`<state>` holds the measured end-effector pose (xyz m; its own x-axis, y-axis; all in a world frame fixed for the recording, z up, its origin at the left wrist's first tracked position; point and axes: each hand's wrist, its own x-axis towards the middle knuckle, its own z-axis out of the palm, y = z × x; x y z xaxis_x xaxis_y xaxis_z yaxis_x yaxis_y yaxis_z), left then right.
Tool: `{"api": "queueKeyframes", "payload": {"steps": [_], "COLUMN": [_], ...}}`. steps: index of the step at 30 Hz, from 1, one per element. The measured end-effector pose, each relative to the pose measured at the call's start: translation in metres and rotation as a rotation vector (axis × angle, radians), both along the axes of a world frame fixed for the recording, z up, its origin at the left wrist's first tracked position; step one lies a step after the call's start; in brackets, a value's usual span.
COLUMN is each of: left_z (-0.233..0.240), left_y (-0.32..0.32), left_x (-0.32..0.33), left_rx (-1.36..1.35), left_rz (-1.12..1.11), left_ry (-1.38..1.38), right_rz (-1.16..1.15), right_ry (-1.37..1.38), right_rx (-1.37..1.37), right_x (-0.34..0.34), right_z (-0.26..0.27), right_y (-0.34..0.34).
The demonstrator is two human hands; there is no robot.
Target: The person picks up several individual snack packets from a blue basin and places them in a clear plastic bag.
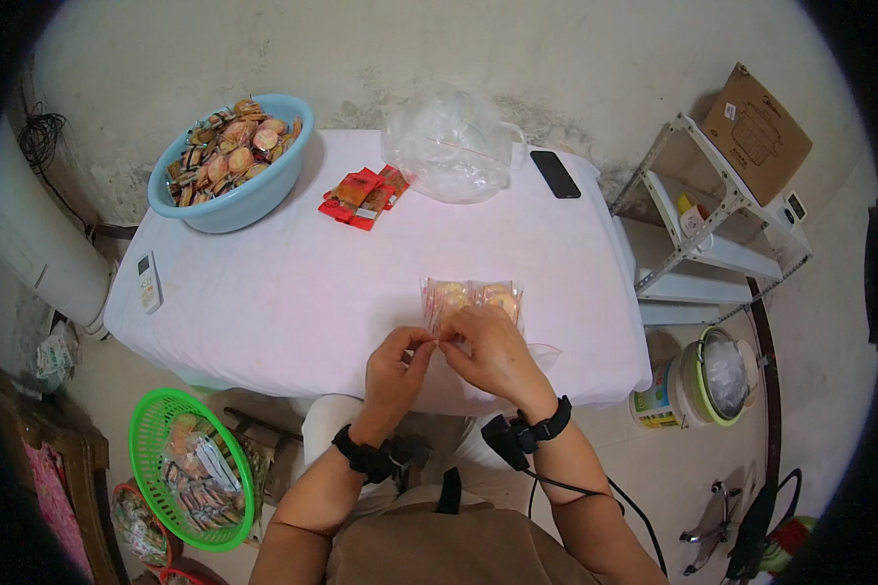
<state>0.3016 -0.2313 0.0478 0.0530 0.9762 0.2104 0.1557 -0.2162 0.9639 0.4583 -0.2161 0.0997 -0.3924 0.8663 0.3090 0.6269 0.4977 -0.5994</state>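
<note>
A clear zip-type plastic bag [519, 287] lies flat near the front edge of the table, with wrapped round biscuits [503, 298] inside it. My left hand [396, 371] pinches the bag's left mouth corner between thumb and forefinger. Right beside it, my right hand [496, 352] grips the same edge, its fingertips almost touching the left ones. Part of the bag and its contents is hidden under my right hand. The far right corner of the mouth sticks out past my right wrist.
A blue basin [293, 172] of wrapped biscuits stands at the back left. Red snack packets [358, 194], a clear bag of plastic bags [450, 157] and a phone [554, 174] lie farther back. A remote control [148, 281] rests left; a green basket [245, 475] stands below.
</note>
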Motion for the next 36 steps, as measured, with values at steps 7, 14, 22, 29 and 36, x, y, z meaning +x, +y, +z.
{"api": "queueKeyframes", "payload": {"steps": [7,14,22,29,36], "left_z": [0.000,-0.006,-0.012,-0.008,0.003], "left_y": [0.000,0.000,0.001,0.002,0.002], "left_x": [0.001,0.002,0.005,0.007,0.017], "left_rx": [0.023,-0.005,0.104,0.066,-0.017], "left_rz": [0.007,0.015,0.035,0.000,-0.052], "left_ry": [-0.007,-0.021,0.055,0.004,-0.092], "right_rz": [-0.014,-0.037,-0.041,-0.050,-0.056], "right_ry": [-0.022,-0.045,-0.046,-0.023,0.018], "right_rx": [0.010,0.009,0.084,0.071,0.032], "right_x": [-0.002,-0.004,0.000,0.005,0.015], "right_z": [0.003,0.002,-0.003,0.002,0.002], "right_y": [-0.002,-0.002,-0.004,-0.007,-0.009]}}
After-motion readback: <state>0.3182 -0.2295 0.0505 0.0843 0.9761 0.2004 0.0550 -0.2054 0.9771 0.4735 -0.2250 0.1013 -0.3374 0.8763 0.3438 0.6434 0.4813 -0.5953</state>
